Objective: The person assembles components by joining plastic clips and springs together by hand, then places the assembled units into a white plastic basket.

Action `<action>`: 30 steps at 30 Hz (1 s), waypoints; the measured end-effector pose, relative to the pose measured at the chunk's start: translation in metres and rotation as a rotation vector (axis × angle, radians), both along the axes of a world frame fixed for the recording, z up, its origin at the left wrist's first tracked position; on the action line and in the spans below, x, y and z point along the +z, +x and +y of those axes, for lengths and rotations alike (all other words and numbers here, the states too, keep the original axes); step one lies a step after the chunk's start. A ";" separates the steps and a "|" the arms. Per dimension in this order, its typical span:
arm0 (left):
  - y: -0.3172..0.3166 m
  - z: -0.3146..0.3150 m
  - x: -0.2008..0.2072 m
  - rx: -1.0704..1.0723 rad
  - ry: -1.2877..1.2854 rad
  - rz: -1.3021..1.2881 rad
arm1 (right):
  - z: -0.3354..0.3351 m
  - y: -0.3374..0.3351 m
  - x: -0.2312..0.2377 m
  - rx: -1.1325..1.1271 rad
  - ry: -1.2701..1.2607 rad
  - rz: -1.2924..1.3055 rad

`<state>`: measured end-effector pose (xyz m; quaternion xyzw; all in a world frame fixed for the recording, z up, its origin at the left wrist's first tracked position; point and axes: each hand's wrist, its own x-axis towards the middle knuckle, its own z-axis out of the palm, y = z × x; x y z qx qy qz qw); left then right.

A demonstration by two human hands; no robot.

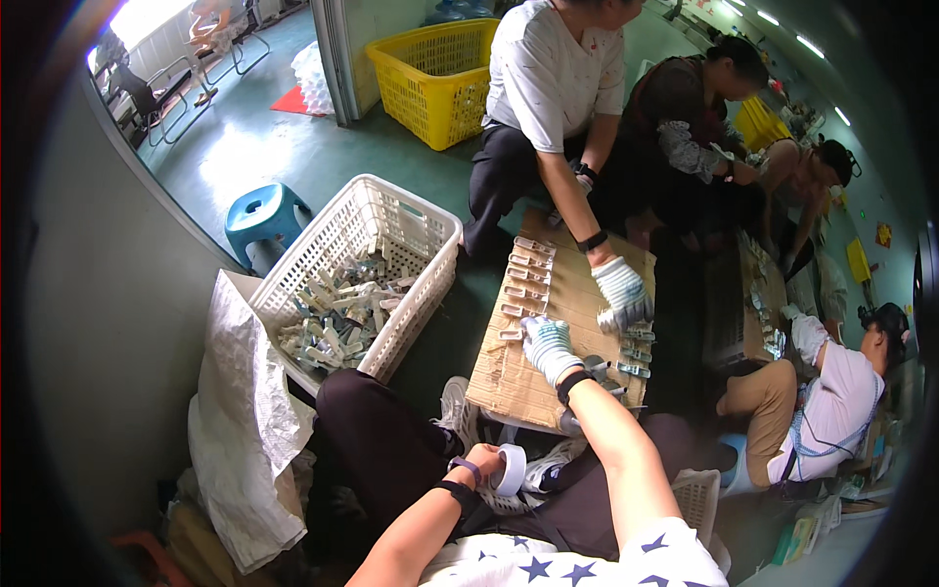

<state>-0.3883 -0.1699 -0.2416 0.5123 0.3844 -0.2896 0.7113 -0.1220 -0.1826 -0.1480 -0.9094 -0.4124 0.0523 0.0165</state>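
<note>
Clips (529, 277) line the cardboard (572, 284) along its left edge, more near its right. I judge work partway: loose heap (342, 313) fills crate (421, 315). Left hand (479, 464) grasps white roll (512, 471); right hand (550, 348) at row's near end, grip unclear.

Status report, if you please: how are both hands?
Left hand holds white tape roll. Gloved right hand over cardboard, beside clip row. Co-worker's gloved hand close ahead.
</note>
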 end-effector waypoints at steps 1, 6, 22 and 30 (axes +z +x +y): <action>-0.003 0.000 -0.005 0.007 -0.004 -0.023 | -0.001 -0.007 0.000 -0.015 0.023 -0.027; 0.005 -0.002 0.003 -0.036 0.038 -0.011 | -0.014 -0.020 0.001 -0.007 -0.049 -0.126; -0.025 0.010 -0.016 0.048 0.119 -0.069 | 0.000 -0.012 0.047 0.011 -0.302 0.286; -0.008 0.000 0.005 -0.035 0.137 -0.055 | -0.030 0.006 0.103 -0.041 -0.008 0.344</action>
